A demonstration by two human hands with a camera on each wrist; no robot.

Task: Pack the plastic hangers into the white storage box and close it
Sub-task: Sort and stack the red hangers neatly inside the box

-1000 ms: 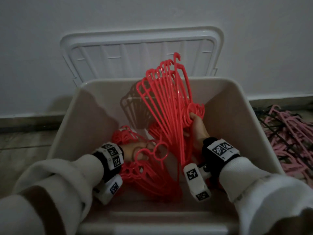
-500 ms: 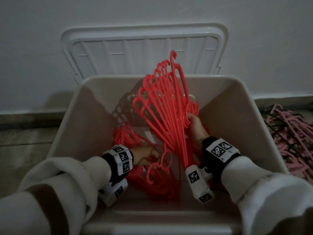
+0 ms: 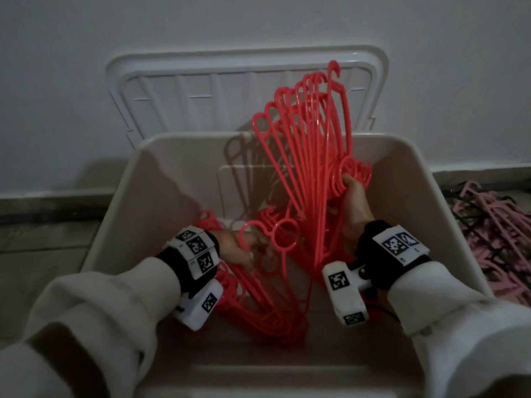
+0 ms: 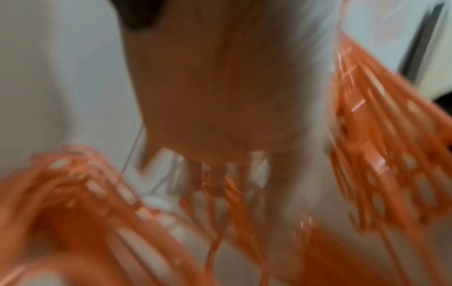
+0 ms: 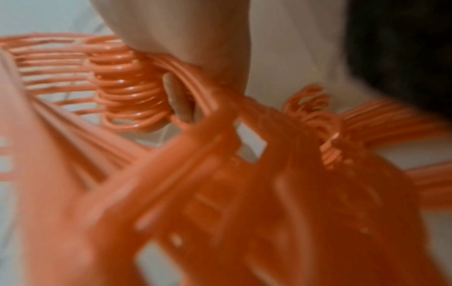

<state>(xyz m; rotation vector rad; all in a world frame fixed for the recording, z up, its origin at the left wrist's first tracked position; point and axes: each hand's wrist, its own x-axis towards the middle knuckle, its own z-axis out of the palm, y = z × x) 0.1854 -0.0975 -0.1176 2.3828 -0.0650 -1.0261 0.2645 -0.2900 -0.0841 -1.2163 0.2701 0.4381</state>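
Note:
The white storage box (image 3: 425, 182) stands open in front of me, and its lid (image 3: 201, 90) leans on the wall behind it. My right hand (image 3: 352, 202) grips a fanned bundle of red plastic hangers (image 3: 310, 156) by its rings and holds it upright inside the box, hooks above the rim. In the right wrist view a fingertip (image 5: 176, 96) goes through the stacked rings (image 5: 129, 92). My left hand (image 3: 244, 248) is lower in the box, its fingers curled round a single red hanger (image 3: 286, 237) near its ring. More red hangers (image 3: 258, 311) lie on the box floor. The left wrist view is blurred.
A tangle of pink and black hangers (image 3: 494, 234) lies on the floor to the right of the box. A white wall rises close behind the lid. Bare floor (image 3: 43, 248) shows to the left of the box.
My right hand has lifted the bundle a little and shifted it to the right. My left hand has moved slightly right and farther in with its hanger.

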